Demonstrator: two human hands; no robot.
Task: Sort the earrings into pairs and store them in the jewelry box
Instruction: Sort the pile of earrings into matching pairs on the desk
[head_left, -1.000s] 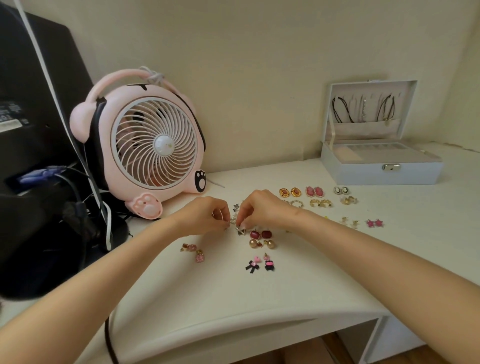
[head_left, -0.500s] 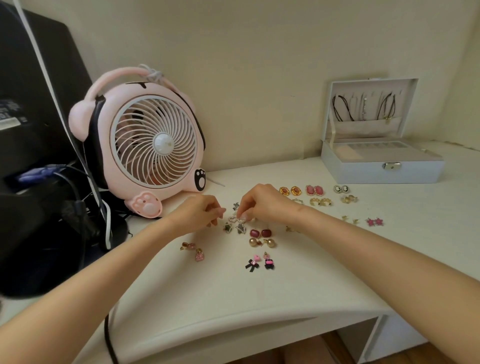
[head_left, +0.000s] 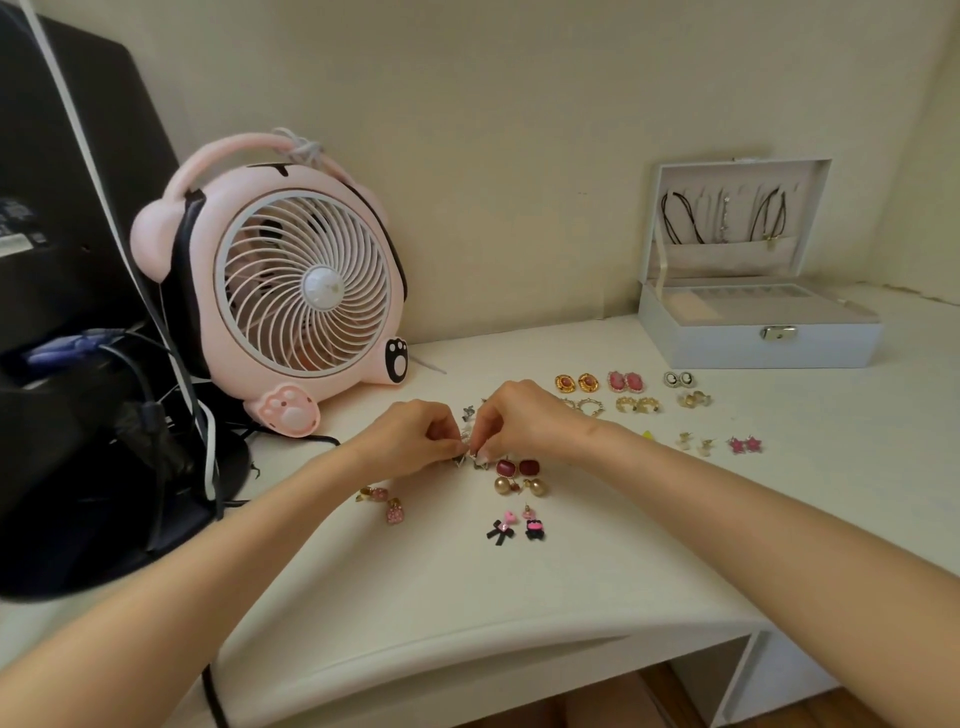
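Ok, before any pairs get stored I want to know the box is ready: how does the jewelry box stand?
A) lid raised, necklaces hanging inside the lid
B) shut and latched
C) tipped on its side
A: the jewelry box sits flat on the desk with its lid raised, and necklaces hang inside it.

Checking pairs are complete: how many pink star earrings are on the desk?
2. One pink star earring lies beside the other, right of the cream studs; more may be hidden.
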